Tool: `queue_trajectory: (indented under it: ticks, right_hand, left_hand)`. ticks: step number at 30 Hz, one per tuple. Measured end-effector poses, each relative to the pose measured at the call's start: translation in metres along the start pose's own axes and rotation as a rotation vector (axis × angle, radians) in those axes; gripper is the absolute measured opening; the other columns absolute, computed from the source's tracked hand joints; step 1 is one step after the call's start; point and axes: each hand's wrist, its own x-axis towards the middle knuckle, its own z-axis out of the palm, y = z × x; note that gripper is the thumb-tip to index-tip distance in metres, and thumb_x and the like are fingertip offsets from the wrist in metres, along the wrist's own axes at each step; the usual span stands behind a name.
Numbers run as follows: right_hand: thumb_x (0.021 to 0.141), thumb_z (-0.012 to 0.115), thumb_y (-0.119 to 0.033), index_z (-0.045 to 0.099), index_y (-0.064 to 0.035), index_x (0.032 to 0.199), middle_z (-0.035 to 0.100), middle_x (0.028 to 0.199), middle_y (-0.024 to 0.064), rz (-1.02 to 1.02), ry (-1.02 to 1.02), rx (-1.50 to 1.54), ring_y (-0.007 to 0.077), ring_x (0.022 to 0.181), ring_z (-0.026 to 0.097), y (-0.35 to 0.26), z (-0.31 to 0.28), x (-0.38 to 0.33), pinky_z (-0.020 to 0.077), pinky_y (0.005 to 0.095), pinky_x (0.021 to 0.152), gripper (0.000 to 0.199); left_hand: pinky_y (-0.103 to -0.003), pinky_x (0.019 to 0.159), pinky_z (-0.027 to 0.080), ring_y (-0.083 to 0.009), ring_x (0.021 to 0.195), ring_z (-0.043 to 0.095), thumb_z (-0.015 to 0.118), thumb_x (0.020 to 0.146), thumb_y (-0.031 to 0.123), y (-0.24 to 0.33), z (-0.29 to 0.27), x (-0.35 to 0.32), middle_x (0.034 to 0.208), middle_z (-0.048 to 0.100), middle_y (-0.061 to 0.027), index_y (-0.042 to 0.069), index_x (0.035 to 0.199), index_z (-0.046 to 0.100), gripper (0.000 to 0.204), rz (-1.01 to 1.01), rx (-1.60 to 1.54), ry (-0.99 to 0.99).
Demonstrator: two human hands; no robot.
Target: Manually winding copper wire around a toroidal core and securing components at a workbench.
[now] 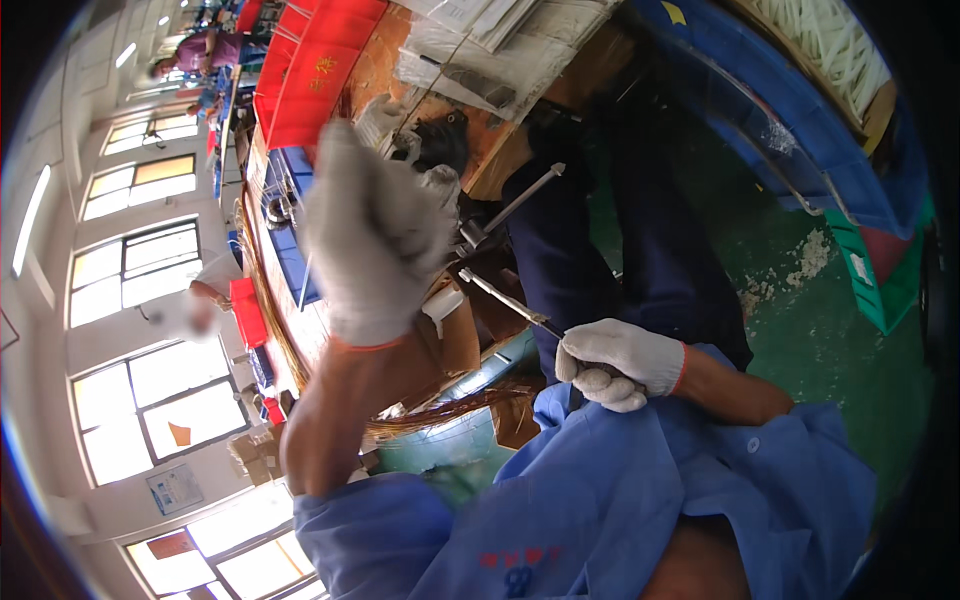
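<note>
- The room: a workshop with large bright windows (140, 290) at left, a green floor (860, 330) at right, and blue bins (800, 130) far right.
- The surface (300, 330), a long brown bench, runs from near to far; red trays (310, 70) and clear plastic bags (480, 50) lie at its far end, and copper wire (450, 410) hangs off its near edge.
- The left hand (375, 230), in a white glove, is raised and closed in a fist over a part at the bench edge; what it grips is hidden.
- The right hand (620, 362), also gloved, is clamped on the handle of a thin tool (505, 300) whose tip points up-left toward the left hand.
- The step looks like working the tool into the held part; the next move calls for a steady tip and a firm left grip.
</note>
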Motion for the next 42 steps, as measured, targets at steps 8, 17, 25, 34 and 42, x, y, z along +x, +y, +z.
queue_trajectory:
  ticks: [8,17,25,34,42]
  right_hand:
    - [0.117,0.041,-0.028,0.061,-0.002,0.101,0.048,0.068,-0.0007,-0.024,-0.063,0.006,0.0048,0.043,0.042,-0.021,0.013,0.004,0.0374,0.0231,0.035,0.036]
    - [0.117,0.042,-0.046,0.061,-0.0108,0.103,0.044,0.068,-0.0058,0.03,-0.262,0.377,0.004,0.045,0.039,-0.05,0.06,0.063,0.0277,0.0228,0.034,0.043]
    - [0.117,0.035,-0.054,0.057,-0.0165,0.105,0.037,0.07,-0.0058,-0.245,-0.062,0.397,0.0058,0.046,0.029,-0.067,0.111,0.132,0.023,0.024,0.035,0.045]
    - [0.117,0.043,-0.04,0.06,-0.0064,0.09,0.04,0.059,-0.0035,0.139,-0.431,0.518,0.0068,0.04,0.036,0.023,0.029,-0.016,0.0293,0.0247,0.035,0.046]
    - [0.117,0.042,-0.035,0.059,-0.004,0.097,0.042,0.06,-0.0027,0.096,0.173,-0.012,0.0061,0.041,0.038,0.024,-0.006,-0.102,0.0284,0.0252,0.034,0.041]
  left_hand:
    - [-0.028,0.045,0.015,-0.0086,0.049,0.02,0.051,0.113,0.036,0.055,0.001,0.078,0.06,0.023,0.0056,0.02,0.063,0.027,0.058,-0.108,0.082,-0.009]
    - [-0.03,0.044,0.015,-0.0094,0.049,0.02,0.054,0.111,0.039,0.031,-0.084,0.146,0.06,0.025,0.0046,0.019,0.065,0.034,0.054,-0.019,0.129,0.122]
    - [-0.028,0.041,0.018,-0.0091,0.045,0.026,0.058,0.108,0.04,-0.055,-0.178,0.127,0.058,0.029,0.0056,0.018,0.07,0.042,0.047,-0.008,-0.023,0.422]
    - [-0.032,0.071,0.053,-0.0214,0.072,0.066,0.076,0.097,0.044,0.035,-0.085,0.093,0.083,0.068,-0.0071,-0.001,0.119,0.068,0.051,0.815,1.176,0.115]
    - [-0.042,0.073,0.06,-0.0324,0.094,0.073,0.075,0.095,0.04,0.025,0.013,0.051,0.105,0.073,-0.0109,0.007,0.114,0.074,0.038,0.818,1.641,-1.111]
